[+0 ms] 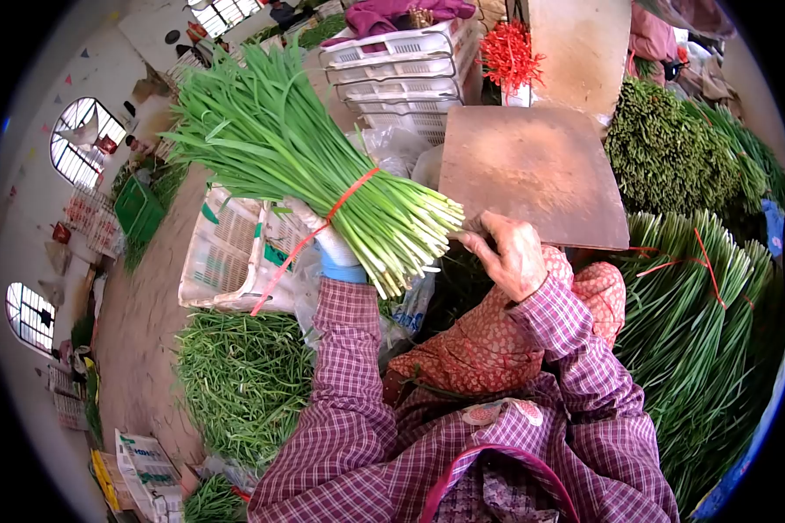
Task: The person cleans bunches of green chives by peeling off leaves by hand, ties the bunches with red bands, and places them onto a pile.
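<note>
A large bundle of long green stalks [279, 144] with pale cut ends, tied with a red band [351, 193], rests across my left hand [330, 242]. That hand wears a light covering with blue at the wrist and is closed under the bundle, its fingers mostly hidden. At the pale ends is my right hand [508, 254], bare, with thumb and fingertips pinched together beside the stalks. Whatever it grips is too small to name. A brown board [532, 179] lies just beyond my right hand.
White crates [401, 78] are stacked at the back, and another white crate [222, 248] stands at left. Loose greens [244, 379] are heaped below it. Tied green bundles [689, 305] lie at right, near dark green stalks [672, 148]. Red ties [508, 57] hang behind the board.
</note>
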Motion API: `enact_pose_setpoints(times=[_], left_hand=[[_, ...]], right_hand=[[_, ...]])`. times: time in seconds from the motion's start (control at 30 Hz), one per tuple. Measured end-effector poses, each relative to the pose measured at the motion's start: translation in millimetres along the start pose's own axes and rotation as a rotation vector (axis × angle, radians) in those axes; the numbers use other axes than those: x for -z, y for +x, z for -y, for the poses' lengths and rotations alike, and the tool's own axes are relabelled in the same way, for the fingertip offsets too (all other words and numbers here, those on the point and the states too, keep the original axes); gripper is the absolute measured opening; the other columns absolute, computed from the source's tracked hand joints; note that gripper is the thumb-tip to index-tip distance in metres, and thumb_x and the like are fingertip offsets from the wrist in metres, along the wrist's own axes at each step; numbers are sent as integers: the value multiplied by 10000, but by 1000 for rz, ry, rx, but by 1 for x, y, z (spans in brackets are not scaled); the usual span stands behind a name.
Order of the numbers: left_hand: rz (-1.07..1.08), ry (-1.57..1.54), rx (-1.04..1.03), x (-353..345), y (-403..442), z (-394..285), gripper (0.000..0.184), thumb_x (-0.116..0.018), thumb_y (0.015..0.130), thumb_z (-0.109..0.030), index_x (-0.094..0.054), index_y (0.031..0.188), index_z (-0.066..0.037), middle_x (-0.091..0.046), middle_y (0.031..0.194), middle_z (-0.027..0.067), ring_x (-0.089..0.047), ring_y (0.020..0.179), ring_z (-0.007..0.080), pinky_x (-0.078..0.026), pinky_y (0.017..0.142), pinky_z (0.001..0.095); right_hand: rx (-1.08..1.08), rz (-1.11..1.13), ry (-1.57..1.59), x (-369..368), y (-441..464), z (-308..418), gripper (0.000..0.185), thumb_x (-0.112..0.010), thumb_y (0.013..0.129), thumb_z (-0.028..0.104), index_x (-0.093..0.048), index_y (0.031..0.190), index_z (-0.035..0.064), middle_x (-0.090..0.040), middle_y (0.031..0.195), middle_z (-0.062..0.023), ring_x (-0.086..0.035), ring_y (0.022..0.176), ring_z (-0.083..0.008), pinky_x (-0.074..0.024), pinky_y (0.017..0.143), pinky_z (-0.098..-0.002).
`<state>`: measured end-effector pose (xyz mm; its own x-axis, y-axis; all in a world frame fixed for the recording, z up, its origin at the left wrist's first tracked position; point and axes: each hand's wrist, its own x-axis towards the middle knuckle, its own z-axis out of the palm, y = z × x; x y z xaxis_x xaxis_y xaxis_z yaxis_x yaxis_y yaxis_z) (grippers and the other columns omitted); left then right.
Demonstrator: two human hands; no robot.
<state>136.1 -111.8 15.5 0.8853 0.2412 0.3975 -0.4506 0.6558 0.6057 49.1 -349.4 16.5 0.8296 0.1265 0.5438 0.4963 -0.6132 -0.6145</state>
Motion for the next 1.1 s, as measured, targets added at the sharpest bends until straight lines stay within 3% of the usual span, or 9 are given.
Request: enact_pose_setpoints(times=[0.1, 0.17, 0.23, 0.3, 0.33, 0.43, 0.73, 1.0, 1.1], left_hand=[[-38, 3, 8, -3, -1, -2, 794, -462, 823, -699, -424, 1341, -99, -501, 1295, 100, -528, 1110, 262, -477, 935, 425], [-31, 33, -2, -2, -3, -1, 791, -475, 828, -686, -416, 1344, -90, -491, 1301, 95, -515, 1124, 250, -472, 941, 412], [-12, 65, 27, 8, -2, 5, 793, -477, 835, -678, -406, 1348, -77, -490, 1296, 93, -518, 1118, 241, -478, 930, 395], [-21, 115, -16, -6, -11, 4, 805, -469, 836, -682, -396, 1352, -70, -490, 1296, 94, -529, 1096, 240, -473, 931, 384], [1, 149, 5, -13, -15, 3, 817, -464, 835, -688, -399, 1347, -55, -497, 1290, 109, -538, 1098, 245, -479, 929, 389], [70, 154, 93, -7, -18, 7, 828, -479, 814, -705, -440, 1312, -45, -548, 1230, 122, -573, 1061, 247, -502, 902, 402], [303, 62, 271, -38, -35, 8, 841, -510, 793, -705, -474, 1270, -13, -576, 1190, 166, -590, 1040, 280, -505, 896, 428], [267, 64, 250, -45, -42, 15, 782, -532, 833, -631, -450, 1292, -4, -560, 1216, 158, -564, 1099, 267, -476, 951, 407], [258, 107, 256, -46, -44, 12, 798, -530, 826, -645, -450, 1294, -3, -559, 1219, 157, -563, 1101, 264, -480, 944, 411]], right_hand=[[-46, 66, -84, 6, -8, -7, 232, -629, 840, 268, -594, 807, 41, -616, 723, -197, -603, 681, -390, -466, 606, -463], [-91, 74, -88, 18, -8, -3, 231, -639, 841, 232, -604, 815, 5, -608, 706, -210, -611, 680, -367, -460, 601, -407], [-59, 41, -126, 28, 2, 9, 236, -628, 840, 272, -595, 830, 39, -619, 741, -183, -605, 689, -384, -473, 606, -445], [73, -66, -64, 32, 16, 31, 192, -633, 835, 234, -596, 845, 46, -617, 757, -157, -610, 706, -361, -479, 612, -416], [162, -127, 146, 29, 24, 43, 145, -634, 829, 190, -593, 839, 51, -606, 763, -130, -610, 705, -337, -483, 616, -392], [245, -94, 130, 19, 42, 60, 115, -625, 826, 161, -600, 851, 52, -604, 778, -113, -614, 727, -320, -487, 633, -390], [167, -104, 189, 3, 52, 61, 117, -634, 797, 163, -621, 858, 64, -624, 801, -105, -626, 748, -309, -490, 648, -402], [77, -115, 226, 5, 53, 65, 171, -690, 762, 112, -622, 873, 1, -650, 797, -133, -645, 727, -263, -500, 660, -343], [45, -63, 305, 7, 51, 59, 168, -697, 775, 112, -616, 865, -4, -648, 779, -106, -632, 697, -192, -495, 649, -312]])
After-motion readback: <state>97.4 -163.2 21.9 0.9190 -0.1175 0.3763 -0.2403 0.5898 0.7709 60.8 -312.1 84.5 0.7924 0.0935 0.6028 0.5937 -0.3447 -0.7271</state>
